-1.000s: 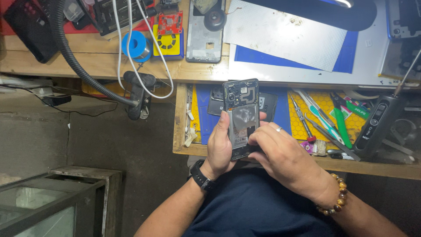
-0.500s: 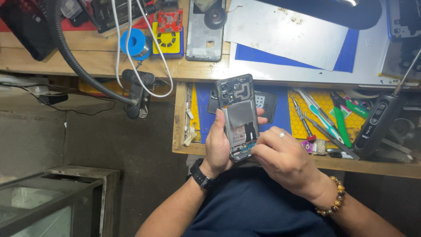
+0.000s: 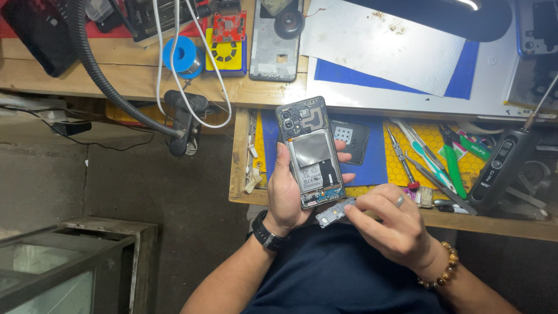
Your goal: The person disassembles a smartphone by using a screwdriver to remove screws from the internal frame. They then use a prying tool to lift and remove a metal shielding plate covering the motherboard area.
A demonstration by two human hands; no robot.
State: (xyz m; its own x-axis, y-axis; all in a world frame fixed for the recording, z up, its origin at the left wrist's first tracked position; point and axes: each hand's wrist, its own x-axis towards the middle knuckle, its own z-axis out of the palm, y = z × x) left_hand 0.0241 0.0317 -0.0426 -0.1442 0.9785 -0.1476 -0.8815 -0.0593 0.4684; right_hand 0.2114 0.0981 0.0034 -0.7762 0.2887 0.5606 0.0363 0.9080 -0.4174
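The left hand [image 3: 288, 192] grips an opened phone [image 3: 311, 152] with its back cover off, fingers wrapped round both long edges, the camera end pointing to 12 o'clock. The phone is held above the near edge of the bench [image 3: 238, 174], over a blue mat [image 3: 372, 171]. Inside it a silver battery sits in the middle, with a small circuit board at the 6 o'clock end.

The right hand [image 3: 389, 224], at 4 o'clock from the phone, is closed in a pinch on a small grey plate [image 3: 332, 212], which lies just beside the phone's bottom edge; whether the two touch is unclear. A ring shows on one finger and a bead bracelet [image 3: 439, 270] on the wrist. A black watch [image 3: 268, 232] sits on the left wrist.

At 3 o'clock from the phone, tweezers [image 3: 401, 157] and green-handled cutters [image 3: 450, 166] lie on a yellow mat. At 11 o'clock a blue solder spool [image 3: 181, 55] rests on the upper bench.
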